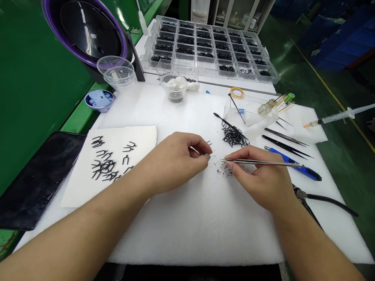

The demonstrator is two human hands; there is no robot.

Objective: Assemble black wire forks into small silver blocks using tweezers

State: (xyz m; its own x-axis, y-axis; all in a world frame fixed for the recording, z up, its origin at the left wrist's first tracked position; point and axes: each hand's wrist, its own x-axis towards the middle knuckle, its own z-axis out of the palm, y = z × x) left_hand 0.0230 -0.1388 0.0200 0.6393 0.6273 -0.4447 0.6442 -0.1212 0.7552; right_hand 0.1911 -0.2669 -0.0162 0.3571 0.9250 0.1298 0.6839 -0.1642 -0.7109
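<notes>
My left hand [178, 162] is closed in a pinch over the white foam mat [187, 230]; what it holds, if anything, is too small to make out. In my right hand [260, 179] is a pair of metal tweezers [263, 162], tips pointing left toward the left fingertips. Tiny dark bits [222, 170] lie scattered on the mat below the tweezers' tips. Just beyond them sits a pile of small black bent pieces [234, 136], with a dark thin tool partly across it. More black forked pieces [104, 166] rest on a white sheet [79, 191] at left.
A clear compartment box [211, 58] of black pieces stands at the back. At right lie spare tweezers [287, 146], a blue pen-like tool [307, 171], pliers [325, 198] and a syringe [334, 118]. Clear cups [118, 74] and a purple-rimmed black device [90, 31] stand back left.
</notes>
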